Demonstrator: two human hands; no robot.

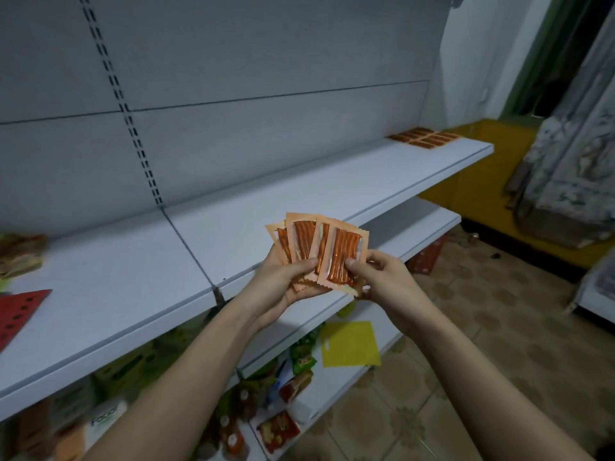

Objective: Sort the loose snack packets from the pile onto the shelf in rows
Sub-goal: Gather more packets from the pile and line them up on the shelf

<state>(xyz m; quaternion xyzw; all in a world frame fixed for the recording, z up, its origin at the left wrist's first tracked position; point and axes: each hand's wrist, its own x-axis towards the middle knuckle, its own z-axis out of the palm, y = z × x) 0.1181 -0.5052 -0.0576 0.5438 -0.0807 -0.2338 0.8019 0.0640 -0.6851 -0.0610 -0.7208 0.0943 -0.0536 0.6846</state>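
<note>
White shelf [332, 181] mostly bare; both hands fan orange packets [319, 251].

A white shelf [299, 194] ran behind and below the fingers [304, 262]. At its far right end, well beyond the fingers, orange packets [424, 138] lay flat in neat rows. Far to the left of the fingers a red packet [18, 312] and a blurred heap of packets [20, 252] lay on it. A lower shelf [336, 384], beneath the fingers, bore a yellow sheet [349, 344] and mixed snack packets [283, 394].
</note>
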